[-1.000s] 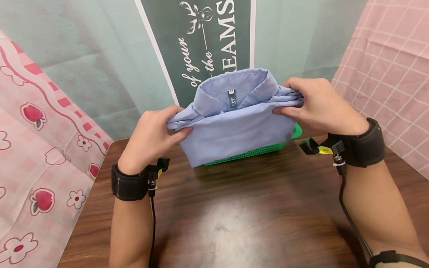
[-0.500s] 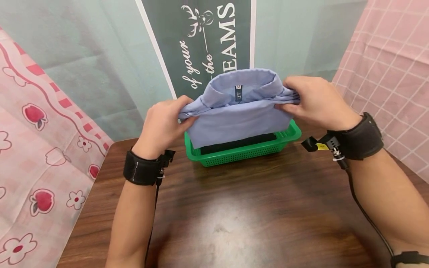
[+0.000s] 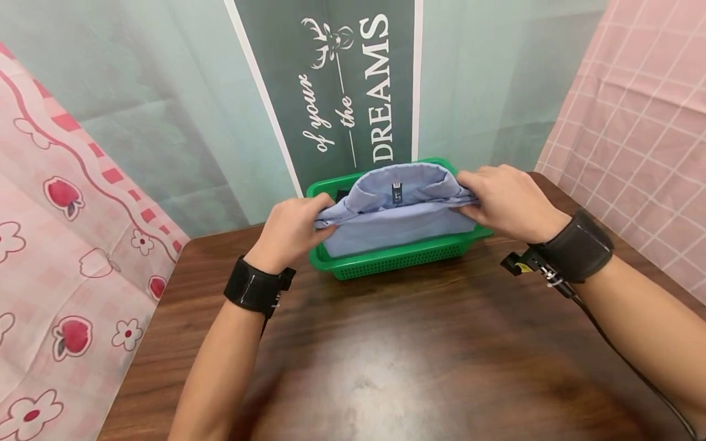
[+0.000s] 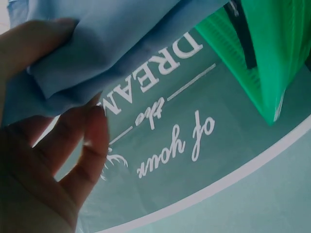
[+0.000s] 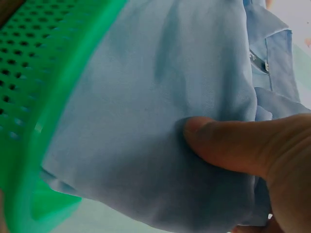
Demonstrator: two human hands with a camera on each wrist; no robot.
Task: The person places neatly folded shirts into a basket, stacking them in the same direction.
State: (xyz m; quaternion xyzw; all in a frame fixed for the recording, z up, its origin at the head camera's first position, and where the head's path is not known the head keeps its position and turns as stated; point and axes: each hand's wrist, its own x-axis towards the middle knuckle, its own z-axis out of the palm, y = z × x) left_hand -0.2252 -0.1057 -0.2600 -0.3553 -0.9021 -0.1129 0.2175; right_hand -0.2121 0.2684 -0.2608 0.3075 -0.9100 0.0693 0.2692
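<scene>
A folded light blue collared shirt [image 3: 397, 229] hangs over the green perforated basket [image 3: 399, 260], its lower edge inside the front rim. Its collar faces up, with a dark neck label [image 3: 397, 193] showing. My left hand [image 3: 292, 229] pinches the shirt's left shoulder, thumb in front and fingers behind. At the opposite shoulder, my right hand [image 3: 507, 202] pinches the cloth the same way. In the right wrist view the thumb [image 5: 228, 145] presses on the blue fabric beside the basket rim [image 5: 63, 111]. Something black [image 3: 343, 195] shows inside the basket at the back left.
The basket stands on a dark wooden table [image 3: 364, 343] near its back edge. Behind it hangs a green curtain with a dark lettered panel [image 3: 342, 92]. Pink patterned cloth [image 3: 72, 257] borders the left, and pink checked cloth [image 3: 640, 122] the right.
Both hands have lowered the shirt down and forward, from above the basket into it. The left hand has also shifted right. The basket, at first mostly hidden behind the shirt, now shows around it.
</scene>
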